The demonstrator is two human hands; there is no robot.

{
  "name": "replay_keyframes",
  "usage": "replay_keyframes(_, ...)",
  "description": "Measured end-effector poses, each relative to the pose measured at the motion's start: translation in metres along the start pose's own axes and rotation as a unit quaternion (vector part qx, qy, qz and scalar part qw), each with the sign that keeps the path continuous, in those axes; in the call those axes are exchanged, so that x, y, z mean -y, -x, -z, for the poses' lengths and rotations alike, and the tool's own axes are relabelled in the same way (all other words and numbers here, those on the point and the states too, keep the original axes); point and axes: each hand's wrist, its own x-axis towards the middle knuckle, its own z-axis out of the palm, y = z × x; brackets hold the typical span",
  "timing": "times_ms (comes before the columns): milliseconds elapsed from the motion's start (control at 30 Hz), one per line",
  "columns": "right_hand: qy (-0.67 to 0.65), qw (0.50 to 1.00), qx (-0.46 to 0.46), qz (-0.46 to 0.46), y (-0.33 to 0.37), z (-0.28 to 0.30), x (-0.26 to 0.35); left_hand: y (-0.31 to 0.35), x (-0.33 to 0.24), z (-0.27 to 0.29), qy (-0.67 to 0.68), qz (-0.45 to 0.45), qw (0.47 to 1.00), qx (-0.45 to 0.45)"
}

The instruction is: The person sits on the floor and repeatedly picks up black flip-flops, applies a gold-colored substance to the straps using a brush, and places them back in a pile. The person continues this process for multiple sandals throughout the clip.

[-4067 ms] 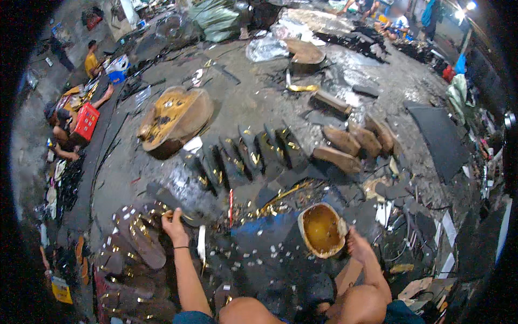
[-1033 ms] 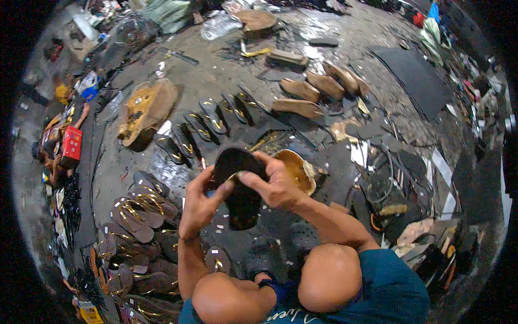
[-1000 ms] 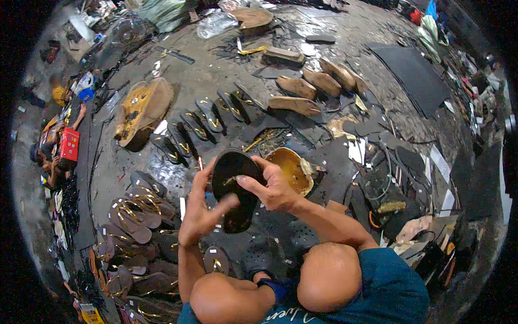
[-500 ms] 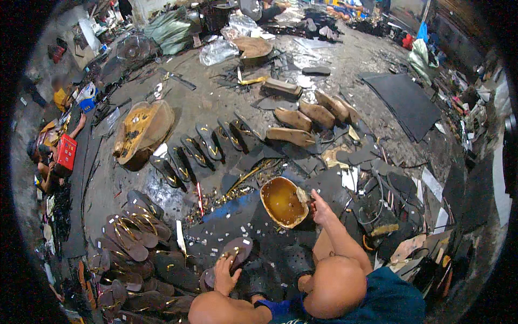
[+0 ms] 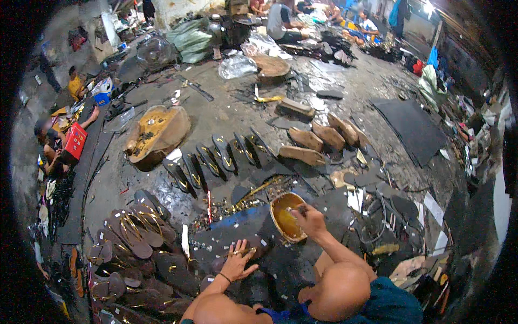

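My right hand (image 5: pixel 311 222) is closed on a small brush (image 5: pixel 293 211), its tip down in an oval bowl (image 5: pixel 276 215) of amber liquid. Much of the brush is hidden by my fingers. My left hand (image 5: pixel 236 263) lies with fingers spread over a dark brown flip-flop (image 5: pixel 258 247), pressing it from above near my knees. To its left is a heap of brown flip-flops (image 5: pixel 132 240) with gold straps. Beyond the bowl, several black flip-flops (image 5: pixel 222 151) with gold straps stand in a slanting row.
Wooden foot forms (image 5: pixel 305 139) lie behind the bowl. A worn wooden block (image 5: pixel 162 129) sits at the left, a black sheet (image 5: pixel 413 129) at the right. Scraps and a cable (image 5: pixel 372 237) litter the floor by my right arm. Other people (image 5: pixel 283 24) sit farther off.
My right hand has moved left over the bowl, taking the brush from the rim into the liquid. My left hand has shifted forward and right with the flip-flop, which now lies lower. The view has tilted up.
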Motion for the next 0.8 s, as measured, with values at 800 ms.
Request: replay_keyframes(800,-0.452,0.868,0.128,-0.16,-0.023,0.087,0.082,-0.049,0.004,0.045,0.736,0.215,0.603,-0.219)
